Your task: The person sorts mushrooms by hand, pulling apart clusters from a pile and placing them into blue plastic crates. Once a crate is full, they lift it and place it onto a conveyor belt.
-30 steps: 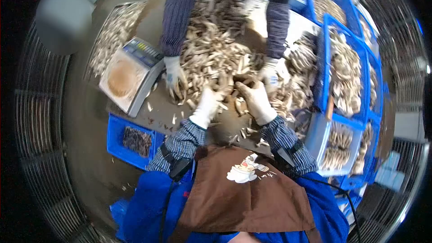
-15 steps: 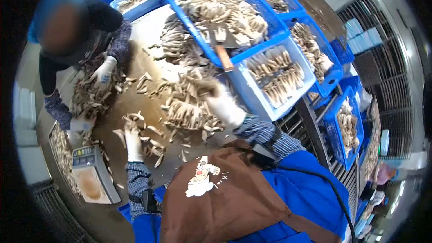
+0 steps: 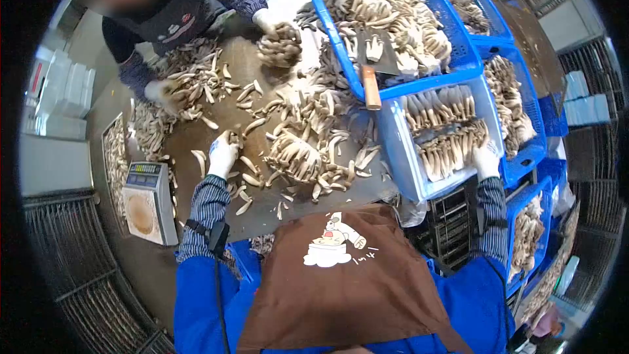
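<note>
My gloved left hand is over the metal table, its fingers closed round a mushroom at the fingertips. Loose mushrooms lie just right of it. My gloved right hand is at the right inner side of the white crate, its fingers against the end of the lower of two mushroom rows; its fingertips are partly hidden. A larger mushroom pile lies between my hands. The cleaver rests on the near edge of the blue basket full of mushrooms.
A co-worker stands across the table, one gloved hand holding a mushroom clump, the other in a pile. The scale is at the left. More blue baskets stand at the right, above metal racks.
My right hand has moved from the table pile to the white crate. My left hand stays over the table by the loose mushrooms. The co-worker has lifted a clump. The view has shifted.
</note>
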`<state>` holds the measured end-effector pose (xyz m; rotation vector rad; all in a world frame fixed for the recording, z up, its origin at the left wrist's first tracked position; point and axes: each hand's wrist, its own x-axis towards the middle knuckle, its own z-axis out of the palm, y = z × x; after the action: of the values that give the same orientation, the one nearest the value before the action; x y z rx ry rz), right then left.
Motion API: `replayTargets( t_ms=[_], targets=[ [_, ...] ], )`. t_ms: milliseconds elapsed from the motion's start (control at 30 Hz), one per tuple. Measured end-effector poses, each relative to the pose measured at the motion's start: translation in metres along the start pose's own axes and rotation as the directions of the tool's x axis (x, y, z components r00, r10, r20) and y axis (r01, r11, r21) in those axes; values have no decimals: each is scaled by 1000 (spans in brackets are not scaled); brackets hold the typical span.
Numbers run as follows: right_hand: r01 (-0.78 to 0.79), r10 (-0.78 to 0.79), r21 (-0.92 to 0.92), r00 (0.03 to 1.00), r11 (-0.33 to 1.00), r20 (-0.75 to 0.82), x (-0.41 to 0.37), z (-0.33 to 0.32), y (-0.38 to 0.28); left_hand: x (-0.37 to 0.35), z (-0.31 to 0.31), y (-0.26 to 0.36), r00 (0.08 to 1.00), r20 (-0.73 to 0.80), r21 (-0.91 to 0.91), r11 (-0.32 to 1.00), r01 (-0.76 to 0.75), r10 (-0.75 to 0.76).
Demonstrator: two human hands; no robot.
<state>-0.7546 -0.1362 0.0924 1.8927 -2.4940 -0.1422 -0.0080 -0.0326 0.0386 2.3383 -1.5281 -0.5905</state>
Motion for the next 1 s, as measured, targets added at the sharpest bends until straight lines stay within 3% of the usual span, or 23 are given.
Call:
replayTargets(
  t_ms=[33,67,100,133,167,233,300,367,400,433,500,533,567,600,633,700,733,767,833,867,933,967,1000],
  targets=[
    [115,-80,195,981,974,-178,-15,-29,-32,0,2,-1,995,-77,9,998,-56,56],
    [405,-369,-51,765,913,-528,-11,-4,-33,1,6,0,996,-87,-42,999,6,-9],
    [547,-282,327,752,770,-596,-40,-45,-93,0,3,11,993,-96,-95,993,65,-74],
    [575,-334,511,806,639,-489,-63,-61,-134,7,16,-5,991,-127,-157,988,11,-31],
    [538,-418,614,841,577,-344,-92,-72,-174,3,-6,25,981,87,-270,944,191,-173],
    [607,-673,661,711,442,-203,-122,-45,-232,23,18,-3,981,-127,-15,989,-150,147],
    [472,-754,726,650,499,96,-132,-34,-283,31,13,11,981,-145,2,992,-129,128],
    [424,-633,812,769,401,-89,-125,16,-325,45,11,9,993,-103,2,998,-57,57],
    [403,-577,783,814,474,-69,-118,25,-339,52,7,15,993,-103,5,999,-50,51],
    [212,-540,753,813,623,218,-106,-4,-354,56,-1,26,986,-116,171,981,-95,116],
    [515,-543,478,835,712,-92,-81,24,-375,65,-7,54,946,-133,486,851,-196,294],
    [501,-549,468,835,728,-39,-71,28,-381,69,-3,68,790,-259,594,737,-323,555],
    [487,-554,456,832,745,15,-62,33,-385,78,-5,91,867,-55,477,776,-413,495],
    [561,-574,381,814,735,-92,-52,58,-388,80,-17,131,880,287,321,827,-461,379],
    [549,-582,412,812,728,-53,-50,49,-389,89,14,126,697,125,184,674,-715,706],
    [629,-628,521,749,577,-209,-42,49,-386,97,45,156,603,289,48,618,-785,743],
    [623,-650,442,752,646,-110,-39,55,-385,99,55,172,536,245,20,548,-836,808],
    [624,-651,436,751,648,-108,-34,62,-387,103,75,179,546,267,-5,568,-823,794],
    [357,-549,742,835,567,17,-26,75,-387,108,95,190,551,109,-9,555,-832,827],
    [308,-525,689,842,656,123,-22,80,-380,112,102,190,550,104,-16,555,-832,828],
    [318,-505,718,861,620,54,-28,57,-381,114,97,194,687,175,-275,704,-654,706],
    [328,-480,750,877,574,-16,-32,47,-386,113,88,192,690,174,-276,707,-651,703],
    [254,-463,851,886,460,-14,-35,59,-390,109,66,193,726,265,-436,750,-496,635]
  ],
)
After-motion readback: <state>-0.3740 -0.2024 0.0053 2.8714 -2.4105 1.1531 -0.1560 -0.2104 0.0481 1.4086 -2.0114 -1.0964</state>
